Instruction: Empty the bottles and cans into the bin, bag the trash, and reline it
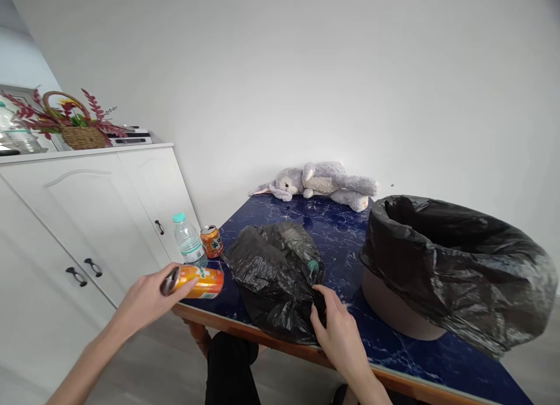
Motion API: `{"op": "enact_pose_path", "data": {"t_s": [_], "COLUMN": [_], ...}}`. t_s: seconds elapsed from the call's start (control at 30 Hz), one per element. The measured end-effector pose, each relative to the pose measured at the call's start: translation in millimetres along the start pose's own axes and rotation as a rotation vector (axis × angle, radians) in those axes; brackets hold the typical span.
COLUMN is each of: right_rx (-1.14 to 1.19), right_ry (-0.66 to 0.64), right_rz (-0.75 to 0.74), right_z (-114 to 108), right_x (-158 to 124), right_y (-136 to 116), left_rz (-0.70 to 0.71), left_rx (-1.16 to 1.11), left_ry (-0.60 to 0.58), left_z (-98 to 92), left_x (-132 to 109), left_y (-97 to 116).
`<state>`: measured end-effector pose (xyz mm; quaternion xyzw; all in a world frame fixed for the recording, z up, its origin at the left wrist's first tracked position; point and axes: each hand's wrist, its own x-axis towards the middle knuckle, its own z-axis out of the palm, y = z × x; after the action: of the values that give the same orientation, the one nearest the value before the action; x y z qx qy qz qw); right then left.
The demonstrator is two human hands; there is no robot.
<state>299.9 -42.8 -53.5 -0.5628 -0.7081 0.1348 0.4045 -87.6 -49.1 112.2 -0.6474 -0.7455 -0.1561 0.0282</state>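
Head view: your left hand [146, 300] closes its fingers round an orange drink can [199, 281], held on its side over the near left corner of the blue table [341, 230]. Your right hand [339, 335] pinches a fold of the black rubbish bag [273, 271]. Best, it seems, to keep the can level and the fold gripped; the can lies just left of the bag.

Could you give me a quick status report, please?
Left grip shut on orange can, held sideways. Right grip shut on black bag at table edge. Lined bin close right of bag.
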Motion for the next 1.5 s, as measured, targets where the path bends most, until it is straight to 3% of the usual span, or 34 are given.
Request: {"op": "enact_pose_path", "data": {"t_s": [0.17, 0.33, 0.53, 0.87, 0.93, 1.0, 1.1, 1.13, 1.2, 1.33, 1.5], "right_rx": [-0.016, -0.021, -0.001, 0.02, 0.02, 0.015, 0.004, 0.0, -0.005, 0.071, 0.29], "right_ry": [-0.004, -0.018, -0.002, -0.011, -0.013, -0.002, 0.022, 0.027, 0.023, 0.024, 0.058], "right_rz": [0.003, 0.008, -0.001, 0.006, 0.003, -0.008, -0.025, -0.029, -0.036, -0.028, 0.071], "right_z": [0, -1, 0, -3, -3, -3, -3, -2, -2, -2, -8], "right_x": [0, -1, -1, 0, 0, 0, 1, 1, 1, 3, 6], "right_y": [0, 0, 1, -1, -1, -1, -1, -1, 0, 3, 6], "left_rz": [-0.195, -0.273, -0.225, -0.299, -0.318, -0.309, -0.222, -0.18, -0.03, 0.377, 0.652], "left_rx": [0.235, 0.266, 0.225, 0.06, 0.021, -0.001, -0.054, -0.069, -0.091, -0.208, -0.356], "left_ry": [-0.038, -0.055, -0.017, 0.056, 0.102, 0.227, 0.446, 0.458, 0.334, -0.09, -0.284], "left_z": [-16.3, -21.7, -11.9, 2.4, 4.4, 9.7, 22.8, 27.3, 34.6, 40.5, 54.6], "left_x": [5, 14, 19, 19, 12, 2, -16, -22, -33, -44, -41], "left_y": [-18, -19, -19, -21, -23, -25, -22, -18, -4, 44, 105]}}
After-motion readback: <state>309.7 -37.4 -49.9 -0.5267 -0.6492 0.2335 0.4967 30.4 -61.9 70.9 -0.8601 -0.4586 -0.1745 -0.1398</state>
